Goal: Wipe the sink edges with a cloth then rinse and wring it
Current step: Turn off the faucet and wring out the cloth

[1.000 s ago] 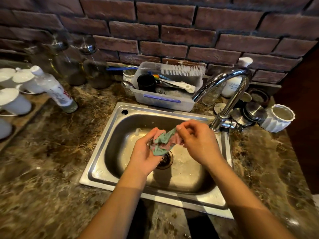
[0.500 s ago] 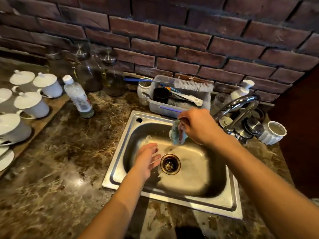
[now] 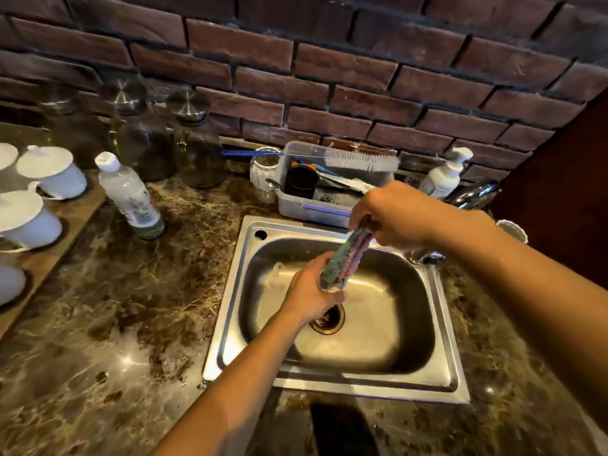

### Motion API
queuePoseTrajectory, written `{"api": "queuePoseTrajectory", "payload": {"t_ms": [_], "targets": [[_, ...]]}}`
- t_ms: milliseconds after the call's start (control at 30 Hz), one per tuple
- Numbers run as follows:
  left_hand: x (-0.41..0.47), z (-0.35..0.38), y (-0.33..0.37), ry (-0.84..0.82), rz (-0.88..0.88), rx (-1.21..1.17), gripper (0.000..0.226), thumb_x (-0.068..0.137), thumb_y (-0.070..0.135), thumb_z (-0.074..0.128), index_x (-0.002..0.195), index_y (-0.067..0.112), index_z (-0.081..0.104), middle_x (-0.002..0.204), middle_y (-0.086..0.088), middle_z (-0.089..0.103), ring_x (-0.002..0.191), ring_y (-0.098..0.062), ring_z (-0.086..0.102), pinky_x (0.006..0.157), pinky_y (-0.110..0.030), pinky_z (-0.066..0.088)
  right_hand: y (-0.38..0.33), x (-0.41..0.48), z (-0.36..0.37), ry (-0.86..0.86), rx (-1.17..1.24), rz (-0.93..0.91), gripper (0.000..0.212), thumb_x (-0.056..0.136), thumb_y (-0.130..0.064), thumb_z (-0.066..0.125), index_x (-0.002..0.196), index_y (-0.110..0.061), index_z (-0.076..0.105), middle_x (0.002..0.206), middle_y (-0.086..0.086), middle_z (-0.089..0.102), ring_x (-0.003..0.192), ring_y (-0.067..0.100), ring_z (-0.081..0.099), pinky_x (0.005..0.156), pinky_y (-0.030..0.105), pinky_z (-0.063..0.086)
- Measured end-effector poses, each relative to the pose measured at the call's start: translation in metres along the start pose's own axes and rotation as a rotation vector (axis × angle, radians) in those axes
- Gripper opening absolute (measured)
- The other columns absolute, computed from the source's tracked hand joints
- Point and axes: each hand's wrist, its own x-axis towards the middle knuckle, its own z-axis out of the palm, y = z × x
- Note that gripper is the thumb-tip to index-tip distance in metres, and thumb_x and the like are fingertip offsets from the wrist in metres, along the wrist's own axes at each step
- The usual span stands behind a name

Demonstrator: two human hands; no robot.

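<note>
**Clutter along the counter's edges**

I see a clear bottle (image 3: pixel 130 197) upright on the counter's (image 3: pixel 115 324) left half, and white lidded cups (image 3: pixel 49 172) on a wooden tray (image 3: pixel 65 238) at the left edge. Glass jars (image 3: pixel 144 143) line the back edge beside a grey bin (image 3: pixel 296 205) holding a black cup (image 3: pixel 301 181), with a brush (image 3: pixel 360 159) across its rim.

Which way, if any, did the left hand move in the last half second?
Yes: from left of the drain rightward, over its edge, where the left hand now grips the lower end of the cloth.
</note>
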Motion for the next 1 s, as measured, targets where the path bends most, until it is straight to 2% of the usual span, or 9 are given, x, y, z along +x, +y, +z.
{"api": "queuePoseTrajectory", "payload": {"t_ms": [100,167,333,433,533,633,800,900,1000], "targets": [[0.008,0.010,-0.001,0.069,-0.005,-0.183,0.042,0.084,0.006,0.074,0.123,0.018,0.063,0.109,0.000,0.070,0.103,-0.017,0.065,0.079,-0.020,0.053,0.004,0.004,0.004,-0.036,-0.042,0.023,0.028,0.082,-0.023,0.077,0.110,-0.028,0.072,0.104,0.003,0.072,0.103,0.027,0.062,0.081,0.039,0.054],[0.011,0.018,-0.003,0.087,-0.022,-0.124,0.026,0.088,0.010,0.069,0.112,0.021,0.069,0.099,0.002,0.073,0.094,-0.017,0.067,0.074,-0.022,0.054,0.009,0.009,0.011,0.001,-0.027,0.086,0.031,0.080,-0.021,0.079,0.109,-0.025,0.071,0.105,0.009,0.070,0.102,0.032,0.062,0.079,0.040,0.054],[0.006,0.031,-0.007,0.048,-0.223,-0.238,0.019,0.094,0.013,0.065,0.112,0.014,0.069,0.096,-0.006,0.074,0.079,-0.026,0.071,0.055,-0.020,0.055,0.020,0.018,0.045,0.067,-0.017,0.186,0.031,0.082,-0.019,0.077,0.109,-0.009,0.066,0.107,0.018,0.070,0.103,0.038,0.064,0.078,0.038,0.050],[0.002,0.033,0.000,0.039,-0.494,-0.724,0.022,0.099,0.012,0.056,0.117,0.003,0.065,0.091,-0.013,0.073,0.071,-0.022,0.072,0.065,-0.030,0.059,0.020,0.022,0.076,0.143,0.096,0.238,0.025,0.085,-0.018,0.070,0.107,-0.008,0.066,0.105,0.017,0.070,0.101,0.040,0.064,0.079,0.041,0.051],[0.004,0.035,0.003,0.079,-0.607,-1.070,0.029,0.100,0.021,0.054,0.121,0.003,0.063,0.111,-0.021,0.070,0.108,-0.037,0.068,0.098,-0.046,0.053,0.015,0.022,0.109,0.240,0.313,0.291,0.019,0.086,-0.018,0.065,0.103,-0.012,0.071,0.100,0.014,0.074,0.096,0.038,0.066,0.078,0.040,0.054],[0.006,0.032,0.006,0.098,-0.594,-1.188,0.036,0.097,0.034,0.058,0.119,0.007,0.067,0.115,-0.018,0.072,0.111,-0.033,0.066,0.096,-0.046,0.053,0.000,0.013,0.141,0.268,0.571,0.325,0.023,0.090,-0.021,0.063,0.110,-0.021,0.074,0.104,0.004,0.076,0.097,0.025,0.070,0.084,0.034,0.056],[0.012,0.046,-0.008,0.151,-0.614,-0.941,0.028,0.095,0.028,0.063,0.115,0.010,0.068,0.097,-0.011,0.075,0.066,-0.016,0.073,0.058,-0.029,0.055,-0.024,-0.002,0.197,0.176,0.682,0.231,0.034,0.092,-0.027,0.065,0.126,-0.029,0.067,0.115,-0.002,0.074,0.101,0.017,0.068,0.083,0.023,0.048],[0.014,0.060,-0.022,0.189,-0.598,-0.600,0.021,0.095,0.016,0.058,0.113,0.012,0.068,0.097,-0.010,0.075,0.072,-0.016,0.068,0.054,-0.024,0.050,-0.017,-0.008,0.223,0.080,0.773,0.204,0.030,0.095,-0.029,0.062,0.124,-0.031,0.070,0.115,-0.003,0.074,0.092,0.011,0.064,0.076,0.016,0.042],[0.015,0.060,-0.033,0.127,-0.495,-0.468,0.020,0.098,0.014,0.054,0.113,0.018,0.067,0.102,-0.007,0.074,0.080,-0.017,0.066,0.059,-0.025,0.048,0.005,-0.008,0.245,0.209,0.852,0.266,0.042,0.092,-0.029,0.066,0.133,-0.035,0.062,0.128,-0.007,0.068,0.101,0.008,0.063,0.085,0.020,0.050]]}}
